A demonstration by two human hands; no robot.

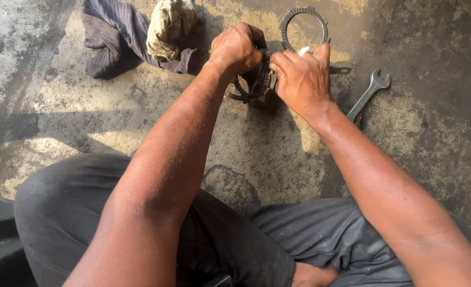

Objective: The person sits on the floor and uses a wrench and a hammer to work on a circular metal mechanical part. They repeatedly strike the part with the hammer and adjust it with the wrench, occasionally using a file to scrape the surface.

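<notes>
The dark metal part (258,85) sits between my two hands, just above the concrete floor (267,154), a round, grimy piece with curved rims showing below my knuckles. Most of it is hidden by my hands, so I cannot tell its full shape. My left hand (237,48) is curled into a fist over its upper left side, the fingers closed around its edge. My right hand (302,79) presses in from the other side, its fingers (286,61) bent and gripping the same part, the thumb (322,53) lifted upward. Something small and pale (303,51) shows at the fingertips of that hand; I cannot tell what it is.

Just behind my hands a flat toothed ring (304,24) lies on the floor, dark, with its open middle showing the concrete through it. To the right, near my right wrist, an open-ended spanner (369,94) lies at a slant, its jaw end pointing away from me; my forearm covers its lower end. To the left, a striped dark cloth (110,34) is heaped on the floor, with a crumpled, dirty yellowish rag (169,24) lying on top of it, close beside my left hand.

The floor is stained and patchy, sunlit in places. Nearest to me are my knees in grey trousers (310,234).
</notes>
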